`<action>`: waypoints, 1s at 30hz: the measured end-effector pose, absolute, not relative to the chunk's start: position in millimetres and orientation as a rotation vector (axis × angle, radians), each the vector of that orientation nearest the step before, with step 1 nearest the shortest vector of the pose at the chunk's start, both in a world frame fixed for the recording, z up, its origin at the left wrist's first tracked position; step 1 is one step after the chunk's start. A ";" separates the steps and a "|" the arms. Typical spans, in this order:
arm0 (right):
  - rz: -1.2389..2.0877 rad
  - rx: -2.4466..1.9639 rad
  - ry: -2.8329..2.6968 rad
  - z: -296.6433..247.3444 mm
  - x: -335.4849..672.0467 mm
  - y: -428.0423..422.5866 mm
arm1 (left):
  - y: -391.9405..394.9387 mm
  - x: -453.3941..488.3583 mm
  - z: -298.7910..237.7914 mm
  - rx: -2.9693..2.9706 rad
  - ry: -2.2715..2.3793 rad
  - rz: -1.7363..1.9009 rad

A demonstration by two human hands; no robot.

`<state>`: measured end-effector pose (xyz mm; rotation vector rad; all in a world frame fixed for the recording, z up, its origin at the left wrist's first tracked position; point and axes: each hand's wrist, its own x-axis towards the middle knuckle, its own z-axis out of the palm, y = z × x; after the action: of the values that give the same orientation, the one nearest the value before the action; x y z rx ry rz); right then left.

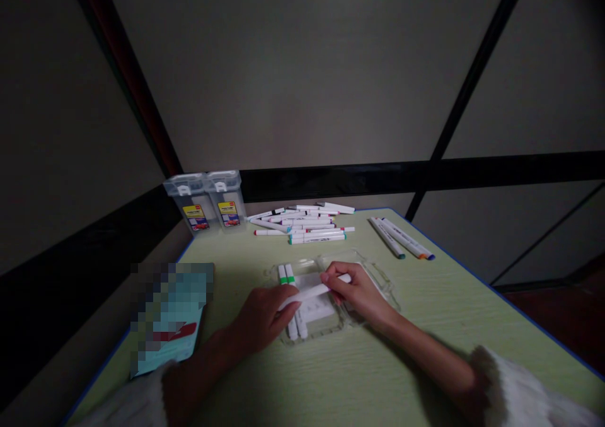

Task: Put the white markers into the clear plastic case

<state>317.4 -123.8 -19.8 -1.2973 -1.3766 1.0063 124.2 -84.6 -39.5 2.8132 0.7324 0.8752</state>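
A white marker [312,292] lies slantwise between my two hands, above a clear plastic case. My left hand [265,313] pinches its left end between thumb and fingers. Around the right end, the fingers of my right hand [352,288] are closed. Beneath them the clear plastic case [336,337] is spread open on the table. Two white markers with green bands [287,280] lie side by side in its left part, partly covered by my left hand. A pale sheet or insert shows in the case next to them.
A heap of white markers [307,222] lies at the table's back edge. Several thicker markers [401,238] rest at the right. Two clear lidded boxes [227,203] stand at the back left. A teal packet [177,332], partly pixelated, is at the left. Walls rise behind.
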 end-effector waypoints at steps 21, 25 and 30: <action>0.985 -1.278 -1.393 -21.3 317.6 -122.6 | -84.9 124.5 -37.5 2.798 0.723 0.848; 0.983 -1.279 -1.390 -21.7 317.6 -122.5 | -83.7 124.1 -39.0 2.788 0.725 0.850; 1.007 -1.286 -1.409 -20.6 317.3 -122.3 | -81.8 125.7 -40.5 2.798 0.740 0.819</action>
<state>317.3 -122.3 -20.6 -1.2860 -1.4086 1.0065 125.7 -81.8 -40.5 2.7982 0.7396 0.8191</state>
